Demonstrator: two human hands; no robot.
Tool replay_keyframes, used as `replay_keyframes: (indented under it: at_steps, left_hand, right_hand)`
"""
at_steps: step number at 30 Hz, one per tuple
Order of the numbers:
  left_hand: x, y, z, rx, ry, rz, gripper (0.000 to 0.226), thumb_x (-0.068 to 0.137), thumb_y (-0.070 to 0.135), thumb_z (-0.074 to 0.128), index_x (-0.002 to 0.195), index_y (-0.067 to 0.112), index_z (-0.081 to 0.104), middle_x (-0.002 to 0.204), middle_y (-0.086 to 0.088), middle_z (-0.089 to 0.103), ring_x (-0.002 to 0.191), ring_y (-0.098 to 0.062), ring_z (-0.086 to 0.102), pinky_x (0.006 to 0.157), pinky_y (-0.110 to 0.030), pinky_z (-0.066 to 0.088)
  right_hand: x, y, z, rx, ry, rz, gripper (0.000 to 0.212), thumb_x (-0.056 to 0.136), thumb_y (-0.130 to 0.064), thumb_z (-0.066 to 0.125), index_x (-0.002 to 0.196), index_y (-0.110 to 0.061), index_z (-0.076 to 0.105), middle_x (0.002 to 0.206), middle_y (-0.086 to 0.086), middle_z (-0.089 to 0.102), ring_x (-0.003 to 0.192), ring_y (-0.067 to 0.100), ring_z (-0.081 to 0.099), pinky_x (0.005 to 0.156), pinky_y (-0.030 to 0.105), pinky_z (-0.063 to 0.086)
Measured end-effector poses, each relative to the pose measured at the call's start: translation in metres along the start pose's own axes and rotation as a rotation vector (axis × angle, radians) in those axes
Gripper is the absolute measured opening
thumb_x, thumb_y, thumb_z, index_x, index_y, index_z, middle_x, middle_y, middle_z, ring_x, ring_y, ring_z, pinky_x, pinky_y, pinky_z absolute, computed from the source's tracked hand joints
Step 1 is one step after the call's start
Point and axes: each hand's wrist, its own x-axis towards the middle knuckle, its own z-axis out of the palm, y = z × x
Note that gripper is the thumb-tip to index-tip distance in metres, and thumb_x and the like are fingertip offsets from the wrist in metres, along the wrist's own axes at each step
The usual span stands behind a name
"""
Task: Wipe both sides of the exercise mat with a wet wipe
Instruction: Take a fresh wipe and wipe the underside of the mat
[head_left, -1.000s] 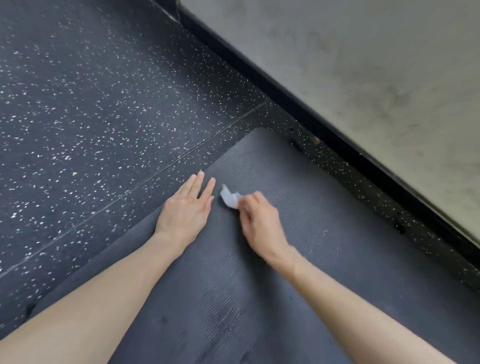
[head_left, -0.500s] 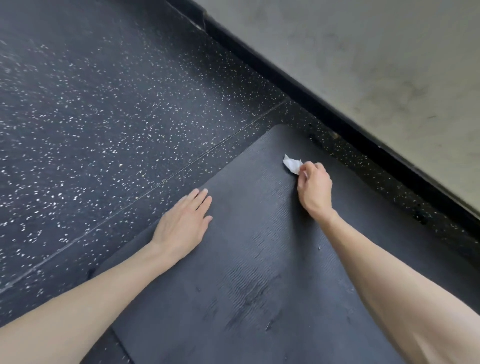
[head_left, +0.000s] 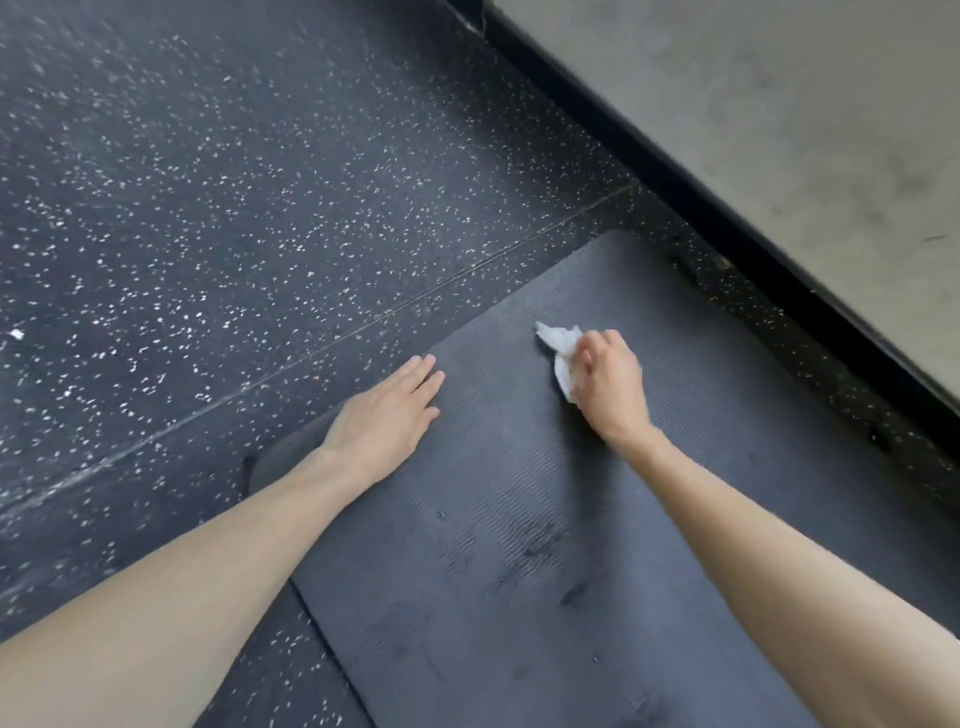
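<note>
1. The exercise mat lies flat on the speckled floor; every place below is given relative to it.
2. The right hand reaches out over the mat's far part, arm extended, knuckles up, pressing down onto the surface.
3. Its fingers are curled together and clamped on the wet wipe, a crumpled white wad that sticks out beyond and to the left of the fingertips and touches the mat.
4. The left hand lies palm down on the mat's left edge, forearm stretched along that side.
5. Its fingers are straight and close together, flat, gripping nothing, with the tips at the mat's border.
6. Dark smudges mark the mat's ribbed surface nearer the person, between the two forearms.
7. A floor seam runs across just beyond the mat's left edge.
8. A black baseboard and pale wall run near the mat's right side, with a strip of floor between.
</note>
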Motion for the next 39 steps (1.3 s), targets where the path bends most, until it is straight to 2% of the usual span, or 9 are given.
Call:
replay_keyframes:
  at_steps: [4,9,13,16,18,22,29,33,39]
  left_hand:
    - [-0.037,-0.017,0.015,0.042,0.094,-0.029,0.05,0.107,0.026,0.042,0.154,0.012,0.035,0.164,0.002,0.028,0.151,-0.011,0.021,0.111,-0.029,0.041]
    - [-0.033,-0.005,0.022,-0.028,0.063,-0.057,0.054,0.105,0.009,0.037,0.157,0.003,0.022,0.166,-0.011,0.016,0.154,-0.025,0.014,0.124,-0.04,0.023]
    - [-0.035,-0.011,0.028,0.015,0.071,-0.07,0.056,0.108,0.017,0.028,0.159,0.004,0.01,0.168,-0.01,0.003,0.156,-0.021,0.002,0.125,-0.035,0.018]
    - [-0.035,-0.012,0.02,0.011,0.076,-0.048,0.054,0.109,0.021,0.03,0.159,0.008,0.015,0.168,-0.002,0.006,0.155,-0.013,0.002,0.124,-0.027,0.009]
    - [-0.04,-0.012,0.013,-0.032,0.062,-0.057,0.054,0.109,0.024,0.031,0.16,0.012,0.015,0.168,0.005,0.003,0.154,-0.007,0.0,0.12,-0.022,0.013]
    - [-0.052,-0.018,0.011,-0.041,0.058,-0.061,0.053,0.109,0.025,0.03,0.16,0.016,0.016,0.168,0.008,0.002,0.153,-0.004,-0.002,0.119,-0.019,0.016]
    - [-0.081,-0.041,0.021,-0.036,0.099,-0.11,0.054,0.109,0.024,0.029,0.16,0.014,0.014,0.168,0.008,0.002,0.153,-0.004,-0.003,0.123,-0.023,0.013]
    - [-0.082,-0.041,0.026,-0.044,0.093,-0.1,0.053,0.11,0.021,0.026,0.16,0.015,0.01,0.167,0.008,-0.002,0.151,-0.004,-0.01,0.12,-0.019,0.0]
    - [-0.085,-0.039,0.021,-0.054,0.084,-0.134,0.053,0.11,0.024,0.028,0.16,0.017,0.013,0.168,0.01,0.0,0.152,-0.004,-0.006,0.119,-0.024,0.021]
  right_hand:
    - [0.007,0.017,-0.015,-0.055,0.037,0.03,0.051,0.085,-0.033,0.024,0.08,0.004,0.059,0.082,0.02,0.055,0.076,0.036,0.054,0.064,0.037,0.039]
    - [-0.021,-0.027,0.016,0.03,-0.082,-0.047,0.02,0.097,-0.018,0.049,0.104,-0.008,0.065,0.094,0.009,0.051,0.078,0.03,0.055,0.071,0.037,0.047]
    - [-0.071,-0.073,0.034,0.077,-0.168,-0.324,0.03,0.096,-0.023,0.052,0.124,-0.018,0.059,0.108,0.006,0.052,0.082,0.027,0.055,0.066,0.034,0.049]
    - [-0.078,-0.072,0.047,-0.016,-0.104,-0.289,0.012,0.092,-0.01,0.058,0.104,-0.012,0.062,0.104,0.005,0.053,0.081,0.027,0.048,0.057,0.041,0.051]
    - [-0.084,-0.07,0.048,-0.012,-0.082,-0.349,0.005,0.093,-0.009,0.058,0.094,-0.007,0.062,0.099,0.008,0.055,0.083,0.028,0.048,0.066,0.039,0.051]
    - [-0.078,-0.057,0.038,-0.059,-0.133,-0.51,0.022,0.095,-0.008,0.046,0.103,-0.012,0.066,0.089,0.003,0.051,0.083,0.021,0.043,0.066,0.033,0.045]
    - [-0.04,-0.024,0.021,-0.106,0.025,-0.14,0.013,0.091,0.0,0.059,0.083,-0.009,0.064,0.075,0.002,0.043,0.07,0.022,0.035,0.061,0.045,0.045]
    - [-0.096,-0.087,0.047,0.032,-0.037,-0.364,0.013,0.094,-0.002,0.058,0.094,-0.012,0.067,0.076,0.001,0.044,0.072,0.022,0.041,0.064,0.041,0.044]
    - [-0.116,-0.108,0.058,0.017,-0.193,-0.635,0.023,0.092,-0.003,0.051,0.101,-0.017,0.068,0.081,0.001,0.047,0.076,0.021,0.041,0.06,0.038,0.043]
